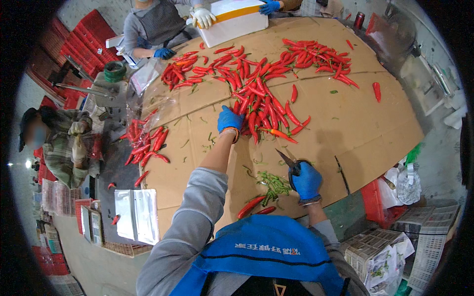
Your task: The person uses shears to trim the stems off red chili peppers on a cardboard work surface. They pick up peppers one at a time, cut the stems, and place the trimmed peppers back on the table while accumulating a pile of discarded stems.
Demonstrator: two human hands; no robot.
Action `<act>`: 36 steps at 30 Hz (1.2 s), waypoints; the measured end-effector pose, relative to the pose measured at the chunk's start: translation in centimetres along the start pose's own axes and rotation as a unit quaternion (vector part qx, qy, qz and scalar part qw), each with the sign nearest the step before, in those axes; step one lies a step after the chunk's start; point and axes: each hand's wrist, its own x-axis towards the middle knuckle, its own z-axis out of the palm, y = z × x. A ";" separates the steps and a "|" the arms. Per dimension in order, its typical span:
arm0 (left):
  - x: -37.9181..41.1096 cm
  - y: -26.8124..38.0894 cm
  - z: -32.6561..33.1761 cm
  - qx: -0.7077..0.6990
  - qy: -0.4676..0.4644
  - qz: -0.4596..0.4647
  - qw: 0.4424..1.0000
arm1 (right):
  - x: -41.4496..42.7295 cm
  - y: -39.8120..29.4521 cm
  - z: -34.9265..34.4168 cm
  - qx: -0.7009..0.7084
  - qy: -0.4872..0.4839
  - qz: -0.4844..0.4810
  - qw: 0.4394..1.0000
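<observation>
Long red chili peppers (259, 92) lie heaped across a cardboard-covered table (355, 122). At the heap's near left edge is my left hand (229, 120) in a blue glove, touching the peppers; whether it grips one is hidden. My right hand (306, 179), also gloved in blue, holds black-handled scissors (290, 161), their blades pointing up and left towards the heap. Between the scissors and my apron is a small pile of cut green stems (272, 185), with two red peppers (251, 206) beside it. More stem bits are scattered near my left forearm.
Across the table, a co-worker's gloved hands and another blue glove are at a white foam box (235, 27). More peppers (142, 144) and clear plastic bags (137, 214) lie at the left. Another person stands there. Crates with paper (374, 255) are at the lower right.
</observation>
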 end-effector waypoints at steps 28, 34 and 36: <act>1.5 0.2 0.0 0.023 -0.021 0.092 0.995 | 0.4 -1.1 -0.8 -0.039 -0.060 0.039 0.997; 2.4 2.1 2.1 0.072 -0.030 0.127 0.989 | 0.3 -1.0 -0.8 -0.022 -0.016 -0.022 0.999; 2.8 2.0 2.7 0.050 -0.030 0.135 0.989 | 0.2 -0.9 -0.7 -0.016 -0.008 -0.021 1.000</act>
